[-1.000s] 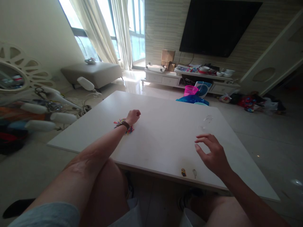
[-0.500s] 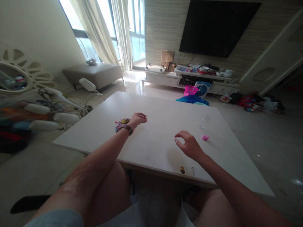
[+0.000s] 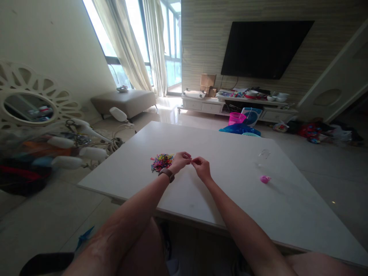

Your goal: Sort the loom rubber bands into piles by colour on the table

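Note:
My left hand [image 3: 181, 161] is over the white table [image 3: 230, 157], its fingers pinched on something too small to make out. Fingertip to fingertip with it, my right hand [image 3: 201, 168] is closed in a pinch too, and whatever lies in it is hidden. Just left of my left hand, a pile of small multicoloured pieces [image 3: 161, 162] is spread on the tabletop. Farther right lie a small pink object [image 3: 265, 179] and a clear transparent item [image 3: 263, 154] whose kind I cannot tell.
Beyond the table's far edge are a pink basket [image 3: 236, 118] and a blue plastic bag [image 3: 241, 129]. White-shaded lamp arms [image 3: 93, 153] stand close to the left edge. A low cabinet [image 3: 198, 104] runs along the far wall under a television [image 3: 266, 50].
My right hand has moved left and closed, meeting my left hand. The camera view has shifted, and the small yellow figure and clear piece near the front edge are out of sight.

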Demonstrator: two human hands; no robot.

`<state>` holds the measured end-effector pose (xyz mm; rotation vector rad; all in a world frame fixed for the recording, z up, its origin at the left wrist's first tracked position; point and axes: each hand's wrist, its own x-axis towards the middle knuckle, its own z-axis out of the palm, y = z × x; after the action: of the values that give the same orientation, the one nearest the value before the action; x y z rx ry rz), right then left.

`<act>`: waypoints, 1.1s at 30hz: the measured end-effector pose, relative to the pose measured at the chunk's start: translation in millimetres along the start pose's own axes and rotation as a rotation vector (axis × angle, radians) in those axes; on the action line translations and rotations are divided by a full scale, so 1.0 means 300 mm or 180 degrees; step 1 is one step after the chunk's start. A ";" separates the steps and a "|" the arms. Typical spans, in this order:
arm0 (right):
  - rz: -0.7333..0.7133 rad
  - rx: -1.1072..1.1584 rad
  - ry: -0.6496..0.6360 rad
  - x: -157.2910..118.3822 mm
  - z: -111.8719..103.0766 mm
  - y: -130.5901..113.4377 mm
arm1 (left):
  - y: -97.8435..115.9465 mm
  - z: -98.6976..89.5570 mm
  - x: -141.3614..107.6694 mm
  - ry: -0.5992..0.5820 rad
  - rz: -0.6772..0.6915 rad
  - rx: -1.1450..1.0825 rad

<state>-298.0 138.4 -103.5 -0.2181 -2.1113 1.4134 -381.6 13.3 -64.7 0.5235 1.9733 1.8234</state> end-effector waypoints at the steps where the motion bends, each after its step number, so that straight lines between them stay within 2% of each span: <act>1: -0.0010 0.0020 0.0076 0.006 0.011 0.020 | -0.008 -0.023 0.009 0.0048 0.0060 0.0233; 4: -0.0060 -0.0178 0.0393 0.039 0.009 0.080 | -0.026 -0.096 0.029 0.0228 0.0263 0.0845; 7: -0.0095 -0.0522 0.0601 0.081 -0.027 0.145 | -0.034 -0.149 0.030 0.0167 0.0183 0.0825; 11: -0.0050 -0.0819 0.0652 0.125 -0.069 0.212 | -0.027 -0.168 0.018 0.0137 0.0223 0.0818; 14: -0.0121 -0.0945 0.0519 0.149 -0.059 0.226 | -0.024 -0.162 0.016 0.0099 0.0195 0.0834; 20: -0.0209 -0.1160 -0.0194 0.176 0.011 0.210 | -0.055 -0.162 0.011 0.0053 0.0075 0.0953; 23: -0.0321 -0.1173 -0.0070 0.157 0.014 0.183 | -0.066 -0.166 -0.004 0.0077 -0.0033 0.1062; 25: -0.0441 -0.0969 0.0009 0.127 0.011 0.152 | -0.067 -0.166 -0.013 0.0020 -0.0100 0.1033; 30: -0.0514 -0.0307 -0.0769 0.033 0.036 0.069 | -0.065 -0.154 -0.012 -0.0219 -0.0055 0.0795; 33: -0.0346 -0.0129 -0.0873 0.005 0.053 0.051 | -0.066 -0.141 -0.001 -0.0270 0.0092 0.0862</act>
<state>-310.7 133.0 -120.6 0.0796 -2.3341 1.4027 -403.8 -24.3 -81.6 0.7018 2.1761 1.5304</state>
